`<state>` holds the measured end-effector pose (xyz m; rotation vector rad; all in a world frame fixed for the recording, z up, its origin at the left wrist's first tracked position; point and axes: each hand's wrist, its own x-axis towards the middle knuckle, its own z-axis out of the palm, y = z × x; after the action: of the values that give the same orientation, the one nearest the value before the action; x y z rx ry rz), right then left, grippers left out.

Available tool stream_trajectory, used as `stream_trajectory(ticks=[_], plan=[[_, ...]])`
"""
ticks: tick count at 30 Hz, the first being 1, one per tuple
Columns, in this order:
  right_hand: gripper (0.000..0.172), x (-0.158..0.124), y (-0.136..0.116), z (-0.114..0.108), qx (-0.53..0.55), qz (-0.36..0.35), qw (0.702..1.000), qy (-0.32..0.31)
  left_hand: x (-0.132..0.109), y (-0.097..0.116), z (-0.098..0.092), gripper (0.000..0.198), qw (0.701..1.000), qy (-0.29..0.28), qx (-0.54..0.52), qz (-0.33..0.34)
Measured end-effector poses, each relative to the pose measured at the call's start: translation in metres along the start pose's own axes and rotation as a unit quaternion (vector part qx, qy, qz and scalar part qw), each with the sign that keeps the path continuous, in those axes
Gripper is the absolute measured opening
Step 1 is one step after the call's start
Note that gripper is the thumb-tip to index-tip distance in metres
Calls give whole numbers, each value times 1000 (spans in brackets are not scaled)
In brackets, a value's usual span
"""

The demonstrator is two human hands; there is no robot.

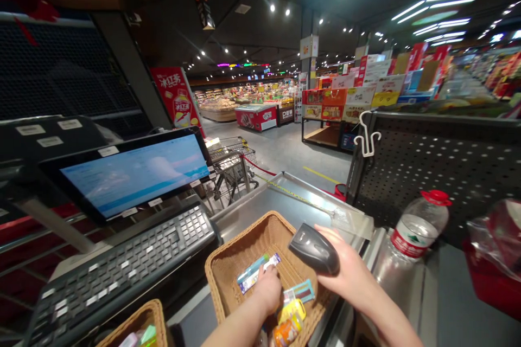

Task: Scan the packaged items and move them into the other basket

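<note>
A wicker basket [232, 249] sits in front of me on the metal counter. My left hand [268, 288] reaches into it, fingers closed on the edge of a toothbrush pack [249, 281], a narrow blue-and-white packet. My right hand [342, 263] grips a black barcode scanner [313, 249] above the basket's right side, its front end tilted over the basket. Below my left hand lie a light-blue-edged packet [306, 289], a yellow item [291, 310] and an orange-labelled container [285, 332]. My wrist and forearm partly cover these goods.
A monitor [138, 173] and black keyboard [122, 271] stand at the left. Another wicker basket [157, 314] with small goods is at the lower left. A large water bottle [415, 233] with a red cap stands right, beside a perforated black panel [448, 157]. Shopping carts [232, 160] stand beyond the counter.
</note>
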<state>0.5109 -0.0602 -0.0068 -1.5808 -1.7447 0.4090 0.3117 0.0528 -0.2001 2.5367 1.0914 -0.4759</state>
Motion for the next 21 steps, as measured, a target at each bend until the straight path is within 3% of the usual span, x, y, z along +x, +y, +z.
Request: stream_trajectory(ticks=[5,9,13,21], plan=[[59,1,5,2,5,-4,1000,11,-5,13,5,49,998,20,59,32],[60,1,5,1,3,-2,1000,7,-4,11,7,46,996,32,80,15],[59,2,3,1,2,5,1000,1,-2,6,5,42,996,31,81,-9],[58,5,4,5,10,1,1000,3,-1,11,-4,50,999,8,47,21]])
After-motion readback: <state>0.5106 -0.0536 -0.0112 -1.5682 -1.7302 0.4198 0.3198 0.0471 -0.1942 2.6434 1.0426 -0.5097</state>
